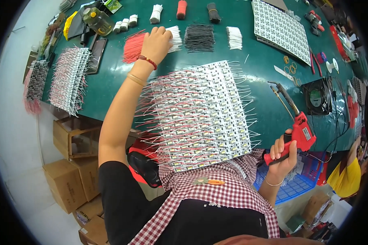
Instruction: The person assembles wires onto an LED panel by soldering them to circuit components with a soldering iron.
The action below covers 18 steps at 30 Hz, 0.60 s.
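Note:
My right hand (283, 156) grips a red soldering gun (301, 134) by its handle, its metal tip and feed tube pointing up over the table. My left hand (157, 44) reaches far forward, between a pile of red wires (133, 46) and a pile of white wires (175, 38). Its fingers are bent together, and the fingertips are hidden at the white wires. Between my arms lies a large white circuit board panel (221, 110) at the near table edge. Red and white wires stick out from its left part, white ones along its right edge.
Black wires (199, 38) and another white wire pile (234, 38) lie beyond the panel. Wired panels (69, 77) stand at left, stacked bare panels (282, 28) at far right. A black fan (318, 96) is right of the soldering gun; a blue basket (292, 188) sits below.

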{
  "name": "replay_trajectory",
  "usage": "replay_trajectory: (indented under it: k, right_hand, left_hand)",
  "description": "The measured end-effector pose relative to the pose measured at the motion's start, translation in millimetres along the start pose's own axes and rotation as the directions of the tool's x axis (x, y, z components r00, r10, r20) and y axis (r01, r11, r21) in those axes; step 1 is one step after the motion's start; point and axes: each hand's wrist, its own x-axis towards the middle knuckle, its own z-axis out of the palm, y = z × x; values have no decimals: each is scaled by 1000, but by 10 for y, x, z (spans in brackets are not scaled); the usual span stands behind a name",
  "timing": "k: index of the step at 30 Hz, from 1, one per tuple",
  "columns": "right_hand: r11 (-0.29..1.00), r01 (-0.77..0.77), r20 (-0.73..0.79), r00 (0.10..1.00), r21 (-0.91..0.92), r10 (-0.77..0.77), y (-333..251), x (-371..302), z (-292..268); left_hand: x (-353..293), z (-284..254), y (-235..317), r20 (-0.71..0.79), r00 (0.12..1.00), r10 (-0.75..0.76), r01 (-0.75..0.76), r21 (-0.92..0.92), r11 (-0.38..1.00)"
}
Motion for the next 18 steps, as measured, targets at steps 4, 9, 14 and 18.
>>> replay_trajectory:
  k: [4,9,14,18]
  right_hand:
    - [1000,-1,-32,999,-18,1,-40,2,39]
    - [999,20,-47,999,-40,-22,-125,33,116]
    - [999,41,2,999,-30,-41,-176,107,224]
    - [997,67,-1,998,-25,-67,-240,132,236]
  left_hand:
    - [12,76,-12,-2,1000,2,-2,-25,1000]
    - [-31,82,-51,-87,995,41,-45,-44,998]
    - [-87,150,-52,-128,991,38,-49,-83,995]
    - [-85,109,-58,-243,969,38,-91,-210,974]
